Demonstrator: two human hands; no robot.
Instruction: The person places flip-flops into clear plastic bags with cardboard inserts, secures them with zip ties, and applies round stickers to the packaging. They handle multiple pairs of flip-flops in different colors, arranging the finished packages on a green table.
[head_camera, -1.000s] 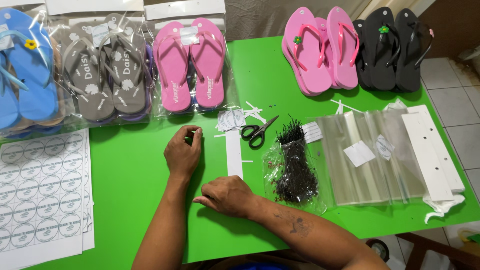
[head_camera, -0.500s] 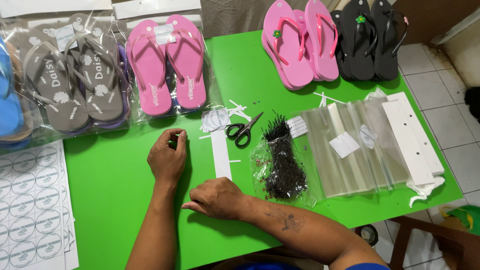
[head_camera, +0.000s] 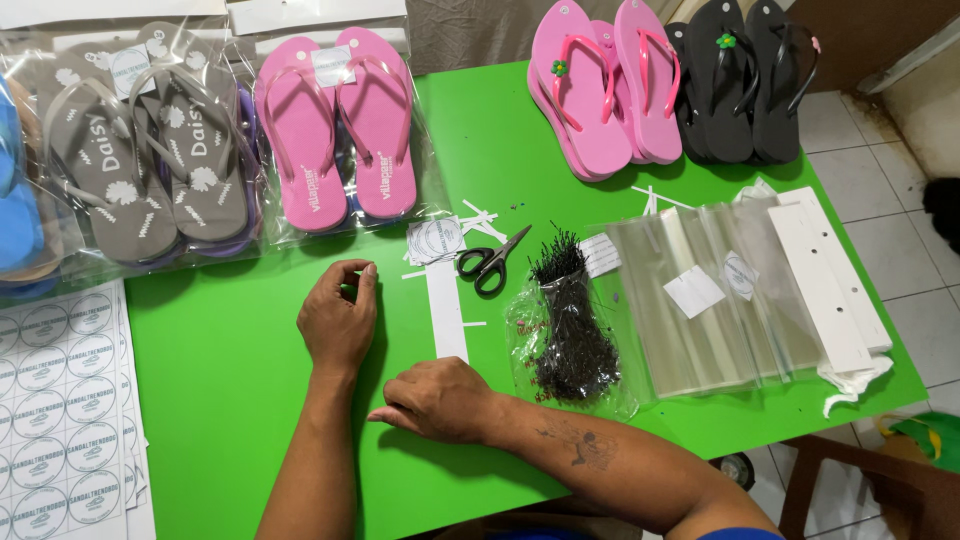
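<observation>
My left hand rests on the green table, fingers curled with the thumb meeting the fingertips; anything pinched there is too small to see. My right hand lies palm down just below it, fingers pointing left, at the near end of a long white card strip. A round white sticker lies at the strip's far end. Black scissors lie shut to the right of it.
A clear bag of black plastic ties, clear sleeves and white card headers lie to the right. Bagged grey and pink flip-flops line the back, with loose pink and black pairs. Sticker sheets lie at left.
Only my view has shifted, so the blue flip-flops at left have slid almost out of frame. Both hands keep the same pose and place on the table.
</observation>
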